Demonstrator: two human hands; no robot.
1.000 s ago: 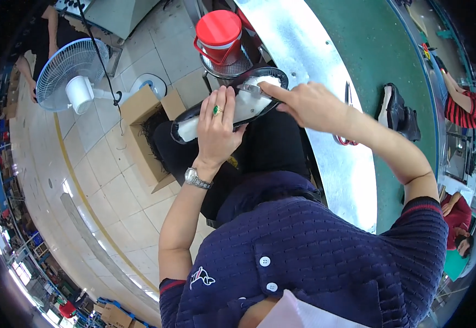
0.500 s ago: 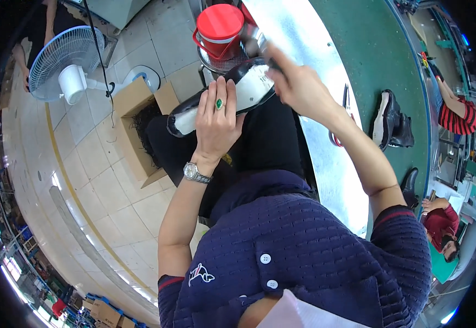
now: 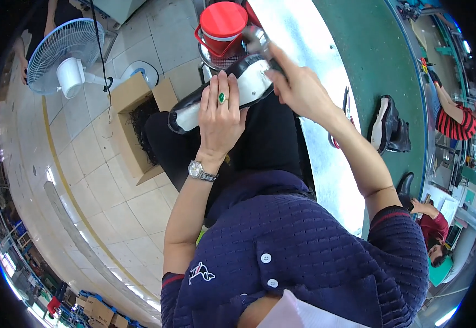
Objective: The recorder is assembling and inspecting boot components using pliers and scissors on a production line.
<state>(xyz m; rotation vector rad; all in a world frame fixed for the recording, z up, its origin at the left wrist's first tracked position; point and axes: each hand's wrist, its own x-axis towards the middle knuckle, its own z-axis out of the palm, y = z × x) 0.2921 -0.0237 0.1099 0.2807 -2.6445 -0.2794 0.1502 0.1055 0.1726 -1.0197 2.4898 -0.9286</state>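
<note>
Across my lap lies a black shoe (image 3: 253, 83), its white underside turned up and its toe end to the right. My left hand (image 3: 220, 121) is closed over its middle, fingers laid across the underside and the thumb at the near edge. In my right hand (image 3: 307, 94) is a hammer (image 3: 256, 39), its metal head blurred just above the shoe's right end. Most of the hammer's handle is hidden by my fingers.
A red-lidded bucket (image 3: 224, 21) stands beyond the shoe. On the left are an open cardboard box (image 3: 123, 104) and a fan (image 3: 68, 57). A metal bench top (image 3: 334, 180) runs along my right, with scissors (image 3: 346, 104); black shoes (image 3: 385, 123) rest on the green surface beyond.
My left hand and the shoe have shifted slightly within the view. The hammer stays over the shoe's right end, still blurred. The co-worker at lower right has moved an arm.
</note>
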